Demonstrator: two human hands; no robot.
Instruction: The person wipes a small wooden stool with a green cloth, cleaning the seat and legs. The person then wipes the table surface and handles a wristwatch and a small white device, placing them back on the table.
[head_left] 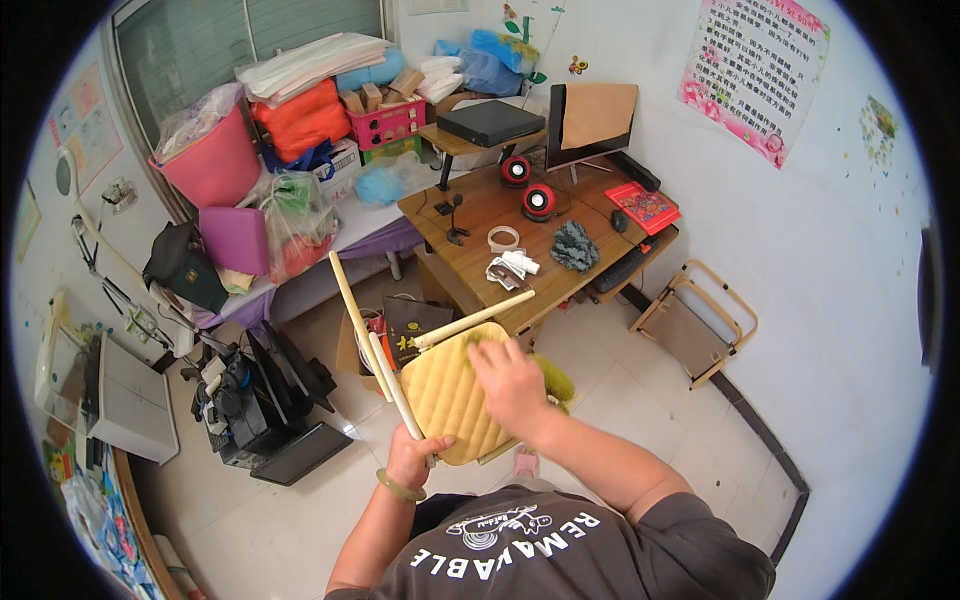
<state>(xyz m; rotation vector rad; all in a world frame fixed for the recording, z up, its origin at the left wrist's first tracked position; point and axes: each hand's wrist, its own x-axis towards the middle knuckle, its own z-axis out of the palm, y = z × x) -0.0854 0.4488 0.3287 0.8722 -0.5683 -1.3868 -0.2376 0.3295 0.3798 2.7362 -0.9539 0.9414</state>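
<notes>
A small folding chair has a yellow quilted seat [450, 390] and cream tube legs [352, 310]. It is held tilted in front of me, its legs pointing up and to the left. My left hand [408, 455], a pale bangle at its wrist, is closed round the frame at the seat's lower left corner, thumb over the seat edge. Across the upper right of the seat lies my right hand [508, 385], fingers bent over a green fuzzy cloth [553, 381]. Part of this cloth shows by the fingertips, and more hangs past the seat's right edge; the palm hides the rest.
Beyond the chair stands a wooden desk [455, 205] with a monitor [600, 120], red speakers [538, 202] and a tape roll [503, 239]. Left on the floor are black electronics [265, 400]. A brown folding chair [690, 330] leans at the right wall; a box [350, 345] sits under the desk.
</notes>
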